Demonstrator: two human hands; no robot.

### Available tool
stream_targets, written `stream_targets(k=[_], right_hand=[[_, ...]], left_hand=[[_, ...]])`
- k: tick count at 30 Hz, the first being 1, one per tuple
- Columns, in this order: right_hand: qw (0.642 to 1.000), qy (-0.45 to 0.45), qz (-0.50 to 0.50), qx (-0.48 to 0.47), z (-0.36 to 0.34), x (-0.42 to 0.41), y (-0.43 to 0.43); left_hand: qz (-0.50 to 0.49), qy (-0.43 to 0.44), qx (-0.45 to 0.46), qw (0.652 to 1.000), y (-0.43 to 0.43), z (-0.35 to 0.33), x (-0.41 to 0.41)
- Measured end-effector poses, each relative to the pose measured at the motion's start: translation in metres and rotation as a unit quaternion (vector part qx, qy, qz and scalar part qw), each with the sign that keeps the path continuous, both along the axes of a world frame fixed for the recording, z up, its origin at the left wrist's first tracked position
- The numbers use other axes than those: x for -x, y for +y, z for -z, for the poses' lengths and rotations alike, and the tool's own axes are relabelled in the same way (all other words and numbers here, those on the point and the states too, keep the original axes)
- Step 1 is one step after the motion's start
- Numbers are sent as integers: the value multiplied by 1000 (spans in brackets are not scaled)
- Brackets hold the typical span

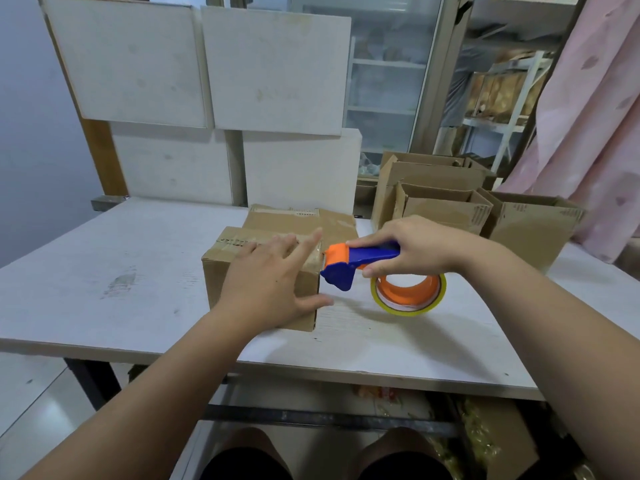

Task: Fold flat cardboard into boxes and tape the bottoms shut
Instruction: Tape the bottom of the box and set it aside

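A brown cardboard box (221, 271) stands on the white table (104, 271), its flaps folded shut on top with a strip of clear tape along the seam. My left hand (270, 282) lies flat over the box's top right corner, fingers spread and thumb down its side. My right hand (412, 247) grips the blue handle of a tape dispenser (349, 265) with an orange head, whose blade end touches the box's right edge. The tape roll (408, 292) hangs below the handle. A second cardboard box (332, 220) sits directly behind the first.
Several open cardboard boxes (443, 202) stand at the table's back right. White panels (207, 64) lean upright behind the table. A pink curtain (595, 116) hangs at the right. Shelving stands behind a glass door. My knees show under the table's front edge.
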State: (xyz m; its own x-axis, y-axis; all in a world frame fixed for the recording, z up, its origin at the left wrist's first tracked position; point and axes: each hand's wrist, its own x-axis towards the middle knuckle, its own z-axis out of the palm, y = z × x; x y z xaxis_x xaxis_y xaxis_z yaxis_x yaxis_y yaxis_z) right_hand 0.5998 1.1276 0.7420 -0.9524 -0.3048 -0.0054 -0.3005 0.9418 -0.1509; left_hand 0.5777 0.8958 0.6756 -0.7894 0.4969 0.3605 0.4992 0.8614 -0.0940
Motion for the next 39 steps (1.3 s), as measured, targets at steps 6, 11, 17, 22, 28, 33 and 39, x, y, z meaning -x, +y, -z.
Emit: stream_targets(k=[6, 11, 17, 22, 28, 33, 39], right_hand=[[997, -51, 8, -65, -35, 14, -20], [992, -99, 22, -72, -51, 22, -34], [985, -134, 27, -101, -61, 35, -47], [975, -181, 48, -116, -61, 46, -48], [961, -266, 64, -47, -43, 56, -23], [913, -389, 79, 94, -16, 48, 7], [835, -476, 96, 260, 17, 36, 22]], left_hand=[[74, 165, -114, 977, 28, 21, 7], [64, 203, -173, 962, 36, 26, 12], [71, 189, -195, 960, 34, 27, 15], [73, 161, -170, 969, 32, 23, 15], [82, 130, -114, 981, 31, 19, 10], [87, -8, -29, 996, 22, 5, 5], [107, -106, -14, 989, 14, -15, 6]])
